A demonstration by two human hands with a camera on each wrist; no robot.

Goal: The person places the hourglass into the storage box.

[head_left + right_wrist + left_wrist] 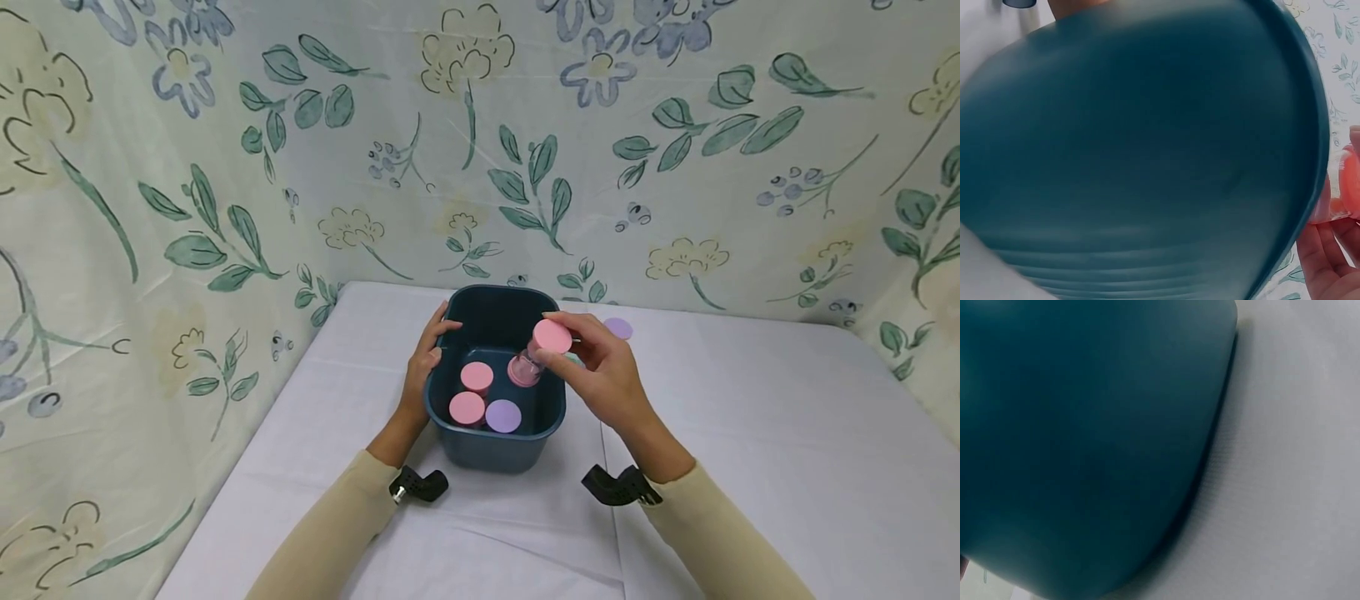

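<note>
My right hand (600, 367) grips a pink sand timer (552, 337) by its upper end, tilted over the right side of a dark teal bin (487, 454). Its see-through middle and pink lower end show below the fingers. In the right wrist view, the fingers hold the timer (1350, 181) beyond the bin's rim (1322, 125). My left hand (420, 367) holds the bin's left rim. Inside the bin stand two pink-topped pieces (477, 377) and a purple-topped one (503, 416). The bin's outer wall (1085, 437) fills much of the left wrist view.
A purple disc-topped piece (618, 327) stands on the white-covered table (750, 433), beyond the right hand. A pale green piece (574, 359) is mostly hidden behind that hand. A flowered cloth (480, 192) hangs behind and at the sides.
</note>
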